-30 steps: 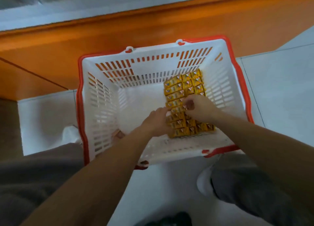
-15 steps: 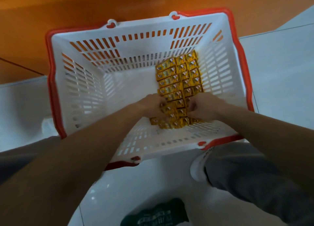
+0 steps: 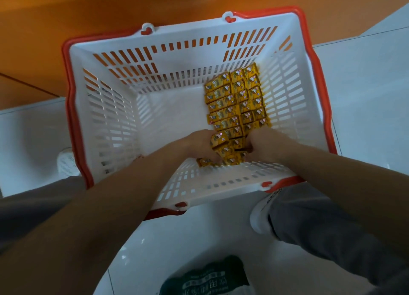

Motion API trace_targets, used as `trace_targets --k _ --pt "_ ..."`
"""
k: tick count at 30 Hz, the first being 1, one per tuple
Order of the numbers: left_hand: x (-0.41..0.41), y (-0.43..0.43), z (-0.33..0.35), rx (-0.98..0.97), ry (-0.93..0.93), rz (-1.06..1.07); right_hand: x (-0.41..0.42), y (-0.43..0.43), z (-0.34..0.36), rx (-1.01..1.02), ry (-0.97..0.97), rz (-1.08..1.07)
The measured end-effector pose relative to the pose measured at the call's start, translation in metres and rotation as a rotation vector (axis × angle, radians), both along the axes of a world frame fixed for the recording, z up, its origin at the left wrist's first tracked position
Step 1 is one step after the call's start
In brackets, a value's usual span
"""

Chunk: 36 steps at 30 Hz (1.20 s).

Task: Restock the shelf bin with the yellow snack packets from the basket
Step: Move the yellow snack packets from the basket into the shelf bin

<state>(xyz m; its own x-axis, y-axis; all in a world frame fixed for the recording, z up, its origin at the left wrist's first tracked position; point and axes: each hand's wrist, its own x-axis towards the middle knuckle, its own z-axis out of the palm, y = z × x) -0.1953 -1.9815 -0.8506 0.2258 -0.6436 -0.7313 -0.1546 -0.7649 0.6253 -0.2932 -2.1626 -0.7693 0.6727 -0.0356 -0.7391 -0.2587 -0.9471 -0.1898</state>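
A white slatted basket (image 3: pixel 115 108) with a red rim stands on the white tiled floor. On its bottom, toward the right side, lie several yellow snack packets (image 3: pixel 236 99) in tidy rows. My left hand (image 3: pixel 199 143) and my right hand (image 3: pixel 263 144) are both inside the basket at the near end of those rows. They close in from either side on a bunch of packets (image 3: pixel 228 148), fingers curled round them. One packet by my left thumb is tipped up. The shelf bin is out of view.
An orange wooden base (image 3: pixel 155 4) runs behind the basket. My knees in grey trousers and white shoes (image 3: pixel 257 215) flank the basket's near edge. A dark green bag (image 3: pixel 205 279) lies on the floor at the bottom of the view.
My view has tilted down and closer to the basket. Both hands have drawn together at the near end of the rows and gathered a bunch of packets between them.
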Motion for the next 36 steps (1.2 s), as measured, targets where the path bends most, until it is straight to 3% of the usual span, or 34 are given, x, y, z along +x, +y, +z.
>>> trace_targets --k 11,17,29,36 --pt "0.003 0.003 0.005 0.001 -0.117 -0.018 -0.001 0.003 -0.001 -0.028 -0.085 0.128" --pt "0.012 0.018 0.004 0.058 -0.038 0.056 0.0 0.005 -0.005 -0.007 -0.066 0.111" --pt "0.021 0.025 0.024 0.074 -0.092 0.037 0.011 -0.004 0.012 0.204 0.139 -0.172" --pt "0.053 0.034 0.106 -0.014 -0.172 0.26 0.039 -0.011 0.087 0.365 -0.003 -0.37"
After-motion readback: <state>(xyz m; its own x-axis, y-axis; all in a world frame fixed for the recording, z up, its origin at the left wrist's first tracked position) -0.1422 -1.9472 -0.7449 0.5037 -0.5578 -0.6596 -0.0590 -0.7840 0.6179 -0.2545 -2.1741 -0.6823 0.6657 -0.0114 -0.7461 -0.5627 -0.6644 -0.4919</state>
